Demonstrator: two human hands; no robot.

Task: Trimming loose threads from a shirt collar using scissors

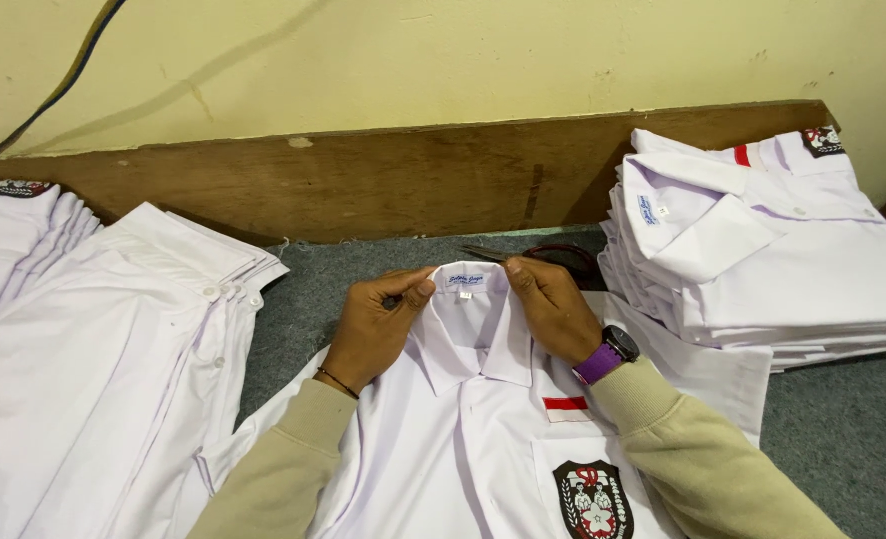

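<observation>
Stack of folded white shirts [772, 250], far right, on grey carpeted surface [842, 429]. Pile of unfolded white shirts [93, 349], left, overlapping in layers. Dark scissors [553, 258], far centre, partly hidden. Brown wooden board [413, 175] along cream wall [443, 55]; dark cable [63, 80], far left, on wall.
</observation>
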